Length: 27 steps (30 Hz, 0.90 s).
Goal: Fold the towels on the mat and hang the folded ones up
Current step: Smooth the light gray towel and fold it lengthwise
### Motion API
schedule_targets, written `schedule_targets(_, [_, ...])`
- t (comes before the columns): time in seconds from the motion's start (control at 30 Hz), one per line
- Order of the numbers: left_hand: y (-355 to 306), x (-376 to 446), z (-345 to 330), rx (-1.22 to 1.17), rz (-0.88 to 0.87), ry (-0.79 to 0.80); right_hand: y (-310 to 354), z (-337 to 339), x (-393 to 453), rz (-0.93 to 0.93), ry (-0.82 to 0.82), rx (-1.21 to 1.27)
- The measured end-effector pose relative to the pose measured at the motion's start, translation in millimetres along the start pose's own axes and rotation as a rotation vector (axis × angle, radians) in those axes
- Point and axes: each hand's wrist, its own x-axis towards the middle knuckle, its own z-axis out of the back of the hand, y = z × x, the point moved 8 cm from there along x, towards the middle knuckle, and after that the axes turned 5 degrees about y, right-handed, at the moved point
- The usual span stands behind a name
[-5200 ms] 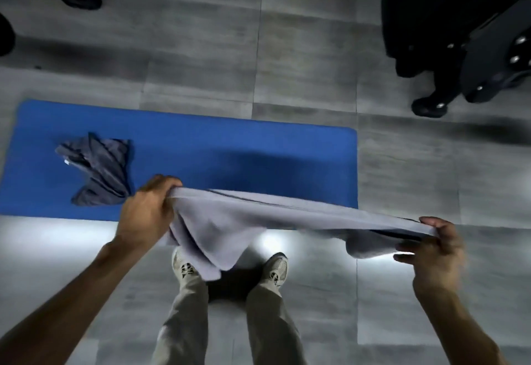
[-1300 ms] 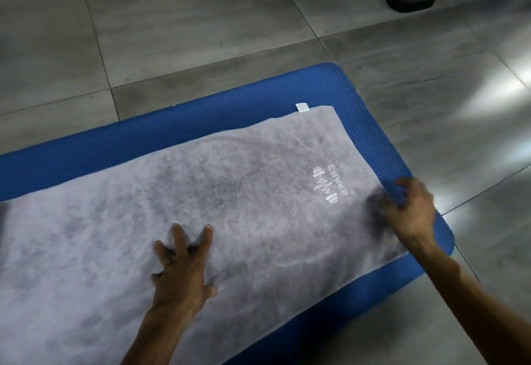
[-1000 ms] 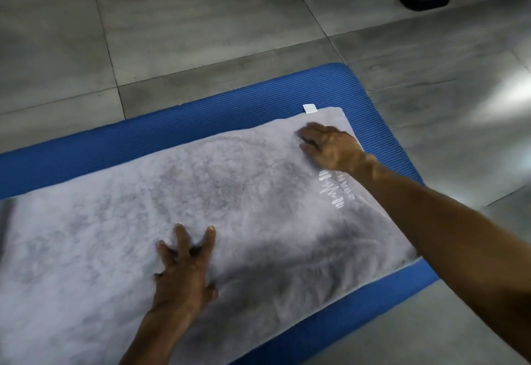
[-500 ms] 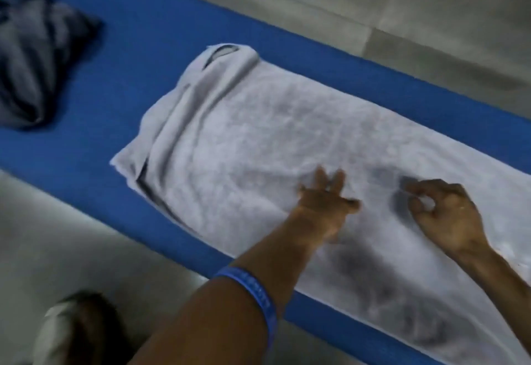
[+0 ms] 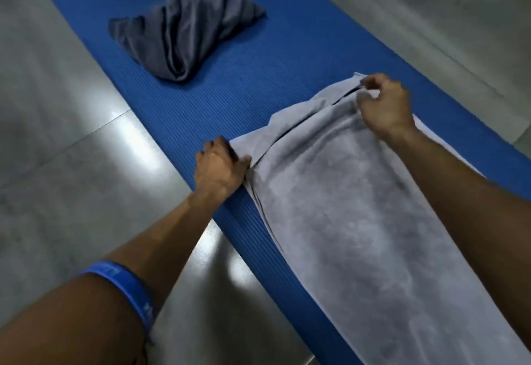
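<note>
Two hands at the far end of a light grey towel (image 5: 359, 221) spread along a blue mat (image 5: 258, 57).

Further up the mat, well apart from the spread towel: a darker grey towel (image 5: 184, 28), crumpled in a loose heap, bare blue mat between the two. Around the mat: grey floor tiles (image 5: 66, 146) with bright glare patches. On the left forearm: a blue wristband (image 5: 126, 290). At the spread towel's near corner: left hand (image 5: 219, 168), fingers curled, gripping the edge at the mat's rim. At the far corner: right hand (image 5: 383, 104), pinching a rumpled, doubled-over fold of the cloth. Nothing lying on top of either towel.
</note>
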Motion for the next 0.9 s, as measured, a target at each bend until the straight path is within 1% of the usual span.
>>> schedule_targets(0.07, [5,13,-2,-0.108,0.048,0.006,6,-9,29,-0.014,0.037,-0.170])
schedule_targets(0.13, [9,22,-3,-0.326,0.109,0.013,1,-21,52,-0.051,0.111,-0.265])
schedule_targets(0.2, [11,26,-6,-0.557,0.128,0.034,-13,-27,68,-0.151,0.143,-0.240])
schedule_targets(0.3, [11,21,-8,-0.761,0.130,0.131,-34,-25,75,-0.312,0.149,-0.207])
schedule_targets(0.37, [11,16,-6,-0.928,0.112,0.192,-45,-22,76,-0.376,0.127,-0.176])
schedule_targets(0.43, [12,8,0,-1.002,0.057,0.201,-50,-23,80,-0.404,0.110,-0.049])
schedule_targets(0.5, [20,4,10,-1.055,0.009,0.171,-40,-26,81,-0.411,0.078,0.232])
schedule_targets(0.57, [30,3,25,-1.079,-0.047,0.112,-17,-27,84,-0.376,0.040,0.528])
schedule_targets(0.63, [40,5,41,-1.022,-0.085,0.031,8,-34,90,-0.314,0.047,0.778])
schedule_targets(0.67, [46,9,46,-0.972,-0.089,-0.006,16,-38,92,-0.287,0.064,0.827])
schedule_targets(0.7, [52,11,49,-0.901,-0.081,-0.037,19,-41,94,-0.265,0.066,0.756])
schedule_targets(0.73, [58,13,49,-0.793,-0.068,-0.068,19,-43,96,-0.244,0.054,0.537])
schedule_targets(0.77, [62,14,51,-0.613,-0.070,-0.110,19,-43,93,-0.228,0.025,0.277])
schedule_targets(0.8, [58,12,53,-0.380,-0.114,-0.155,19,-41,90,-0.210,-0.041,0.057])
schedule_targets(0.83, [49,8,51,-0.146,-0.187,-0.163,22,-39,86,-0.192,-0.106,-0.069])
schedule_targets(0.87, [38,4,43,0.035,-0.264,-0.140,26,-40,82,-0.181,-0.144,-0.125])
schedule_targets(0.9, [30,-1,33,0.149,-0.311,-0.101,27,-42,80,-0.178,-0.159,-0.156])
